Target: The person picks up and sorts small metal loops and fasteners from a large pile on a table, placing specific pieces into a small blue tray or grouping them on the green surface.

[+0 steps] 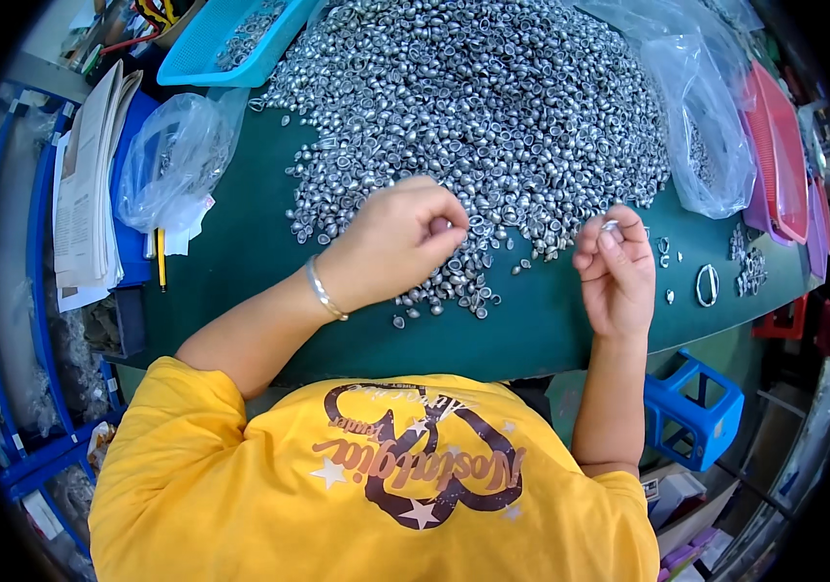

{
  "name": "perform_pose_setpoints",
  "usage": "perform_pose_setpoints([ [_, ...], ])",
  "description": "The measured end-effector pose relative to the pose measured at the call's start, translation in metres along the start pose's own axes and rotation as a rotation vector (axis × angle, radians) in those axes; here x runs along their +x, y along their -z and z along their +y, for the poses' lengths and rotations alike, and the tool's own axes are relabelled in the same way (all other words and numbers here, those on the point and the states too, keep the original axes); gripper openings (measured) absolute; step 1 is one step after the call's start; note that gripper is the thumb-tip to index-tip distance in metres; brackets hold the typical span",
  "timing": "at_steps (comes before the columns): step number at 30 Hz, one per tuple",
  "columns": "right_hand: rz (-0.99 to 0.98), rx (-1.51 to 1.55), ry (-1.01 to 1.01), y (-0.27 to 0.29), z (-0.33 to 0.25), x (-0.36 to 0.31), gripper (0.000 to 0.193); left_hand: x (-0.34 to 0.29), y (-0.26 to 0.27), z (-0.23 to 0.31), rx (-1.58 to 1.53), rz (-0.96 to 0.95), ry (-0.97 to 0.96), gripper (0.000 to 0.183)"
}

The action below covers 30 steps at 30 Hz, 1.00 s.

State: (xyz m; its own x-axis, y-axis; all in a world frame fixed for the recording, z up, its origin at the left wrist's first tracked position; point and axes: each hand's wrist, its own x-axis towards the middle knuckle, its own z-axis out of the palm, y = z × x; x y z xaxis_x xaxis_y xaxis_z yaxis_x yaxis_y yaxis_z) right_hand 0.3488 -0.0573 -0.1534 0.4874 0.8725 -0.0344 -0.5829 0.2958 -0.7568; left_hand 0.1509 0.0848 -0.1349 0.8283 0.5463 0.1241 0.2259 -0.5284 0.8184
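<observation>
A big heap of small silver-grey, hollow metal pieces (492, 107), rounded like little cups, spreads over the green table. At the heap's near edge, my left hand (400, 238) is closed, thumb against curled fingers. Whatever it may hold is hidden. Loose pieces from the heap lie just under and beside it. Further right, my right hand (618, 267) is raised with its fingers curled in. Between its thumb and fingertips it pinches a small shiny metal piece (611, 225), like those in the heap.
A blue plastic basket (230, 73) with metal parts stands far left, above a clear plastic bag (177, 160) and papers (95, 194). On the right are another clear bag (701, 126), a pink basket (774, 155) and a metal ring (707, 285). A blue stool (696, 412) stands below the table (269, 325).
</observation>
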Motion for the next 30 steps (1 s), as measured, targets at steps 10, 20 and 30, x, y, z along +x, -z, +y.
perform_pose_setpoints([
  [10,-0.056,-1.557,0.426,-0.015,0.023,0.021,0.012,0.01,-0.034,-0.013,0.194,-0.004,-0.292,0.008],
  [20,0.007,-0.1,-0.182,-0.012,0.002,0.016,0.011,0.01,-0.003,0.005,-0.805,-0.115,0.532,0.008],
  [30,-0.323,-1.272,0.183,-0.026,0.026,0.012,0.005,0.006,0.01,-0.017,-1.216,-0.057,0.54,0.007],
])
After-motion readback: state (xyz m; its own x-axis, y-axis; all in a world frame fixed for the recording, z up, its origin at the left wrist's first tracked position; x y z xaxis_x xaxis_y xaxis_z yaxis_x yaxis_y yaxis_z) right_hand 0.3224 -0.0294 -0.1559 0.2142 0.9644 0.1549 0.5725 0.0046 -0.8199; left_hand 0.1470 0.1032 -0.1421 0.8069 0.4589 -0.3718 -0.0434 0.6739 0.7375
